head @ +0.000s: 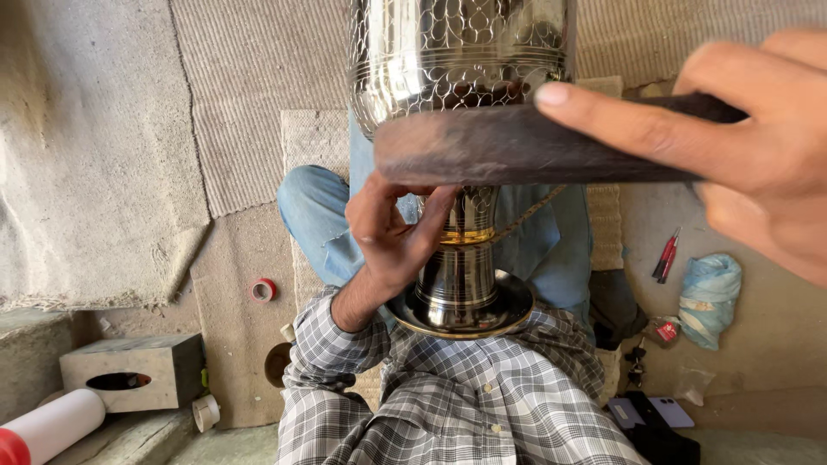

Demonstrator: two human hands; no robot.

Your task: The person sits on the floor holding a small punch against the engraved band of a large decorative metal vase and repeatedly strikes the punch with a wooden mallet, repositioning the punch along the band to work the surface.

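Note:
A tall shiny metal vessel [461, 52] with an engraved scale pattern rises in front of me; its round foot [461, 314] rests against my chest and lap. My left hand [392, 232] grips the narrow stem [465, 258], where a gold-coloured band runs around it. My right hand [758, 146], close to the camera, holds a dark flat wooden bar [517, 142] and presses it across the lower edge of the vessel's bulb. My checked shirt and blue jeans fill the lower middle.
A grey block with an oval hole [129, 370] and a white roll with a red end [47, 426] lie at lower left. A red tape roll [264, 289] sits on the floor. Red pens [666, 256], a blue cloth bundle [711, 297] and a phone [646, 412] lie at right.

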